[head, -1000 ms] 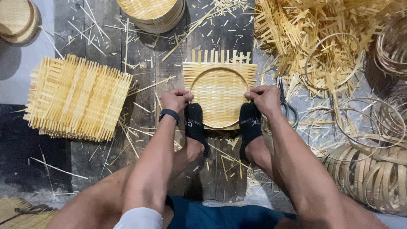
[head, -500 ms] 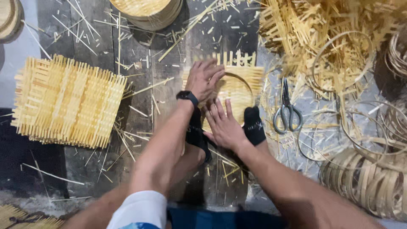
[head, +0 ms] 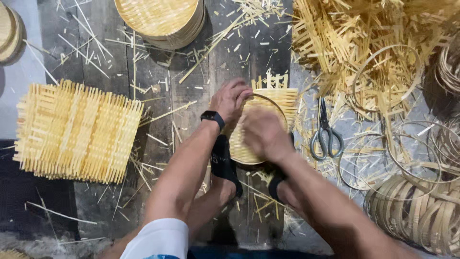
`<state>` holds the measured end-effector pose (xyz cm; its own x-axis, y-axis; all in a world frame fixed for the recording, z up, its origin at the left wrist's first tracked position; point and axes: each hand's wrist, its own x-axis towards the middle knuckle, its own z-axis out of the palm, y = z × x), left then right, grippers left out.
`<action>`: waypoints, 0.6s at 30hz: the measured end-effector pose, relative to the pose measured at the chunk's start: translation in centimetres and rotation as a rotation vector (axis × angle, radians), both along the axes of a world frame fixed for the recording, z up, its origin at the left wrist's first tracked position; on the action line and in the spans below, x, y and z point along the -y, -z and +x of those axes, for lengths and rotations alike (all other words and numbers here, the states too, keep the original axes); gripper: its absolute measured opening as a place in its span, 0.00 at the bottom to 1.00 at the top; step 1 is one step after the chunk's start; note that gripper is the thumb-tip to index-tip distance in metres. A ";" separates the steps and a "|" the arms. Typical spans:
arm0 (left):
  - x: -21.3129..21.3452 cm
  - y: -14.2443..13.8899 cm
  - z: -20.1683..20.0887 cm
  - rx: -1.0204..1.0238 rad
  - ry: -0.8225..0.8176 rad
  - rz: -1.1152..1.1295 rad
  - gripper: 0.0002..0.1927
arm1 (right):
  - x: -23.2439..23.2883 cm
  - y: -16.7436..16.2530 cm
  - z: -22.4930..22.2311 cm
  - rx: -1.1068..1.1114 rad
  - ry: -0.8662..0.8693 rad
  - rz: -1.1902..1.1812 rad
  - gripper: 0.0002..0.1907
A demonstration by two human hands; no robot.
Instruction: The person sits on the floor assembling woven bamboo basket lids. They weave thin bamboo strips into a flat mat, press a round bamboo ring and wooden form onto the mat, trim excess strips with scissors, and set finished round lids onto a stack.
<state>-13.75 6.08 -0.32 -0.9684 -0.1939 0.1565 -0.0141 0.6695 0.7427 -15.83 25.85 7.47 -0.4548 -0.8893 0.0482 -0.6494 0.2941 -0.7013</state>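
Basket [head: 275,103]: centre of view, on the floor [head: 230,62], held between your feet | Left hand [head: 230,100]: fingers curled over the basket rim at 10 o'clock | Right hand [head: 262,134]: blurred, palm on the weave at 6 o'clock; you can't tell its grip | Scissors [head: 326,134]: 3 o'clock, near | Mat [head: 76,132]: 9 o'clock, well apart
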 end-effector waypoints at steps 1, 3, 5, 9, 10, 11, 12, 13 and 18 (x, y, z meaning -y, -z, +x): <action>0.0 0.2 0.0 0.045 0.008 0.004 0.10 | 0.4 0.0 -2.1 -0.235 0.117 -0.079 0.16; 0.2 0.8 -0.3 0.101 -0.003 0.022 0.10 | 1.2 0.7 -4.8 -0.324 0.282 -0.121 0.16; 0.2 1.6 -0.7 0.128 -0.038 0.063 0.10 | 2.0 2.1 -6.2 -0.025 0.370 -0.030 0.09; 0.3 3.3 -1.6 0.238 -0.125 0.235 0.13 | 2.4 4.4 -6.9 0.297 0.508 0.044 0.10; 0.3 3.7 -1.7 0.326 -0.146 0.321 0.14 | 2.3 4.8 -7.1 0.325 0.520 0.043 0.10; 0.3 4.0 -1.8 0.414 -0.171 0.410 0.16 | 2.1 5.0 -7.3 0.351 0.527 0.044 0.10; 0.4 4.3 -1.9 0.400 -0.179 0.469 0.16 | 1.9 5.2 -7.4 0.394 0.535 0.053 0.11; 0.5 4.5 -2.1 0.378 -0.184 0.525 0.16 | 1.6 5.2 -7.5 0.431 0.544 0.055 0.11; 0.9 5.3 -2.4 0.366 -0.164 0.673 0.23 | -0.6 5.9 -6.5 -0.138 0.339 0.035 0.17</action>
<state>-16.10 5.14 -5.63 -0.8862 -0.2792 -0.3697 -0.3967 0.0450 0.9169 -22.31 26.41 1.59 -0.7157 -0.6910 0.1015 -0.5982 0.5314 -0.5999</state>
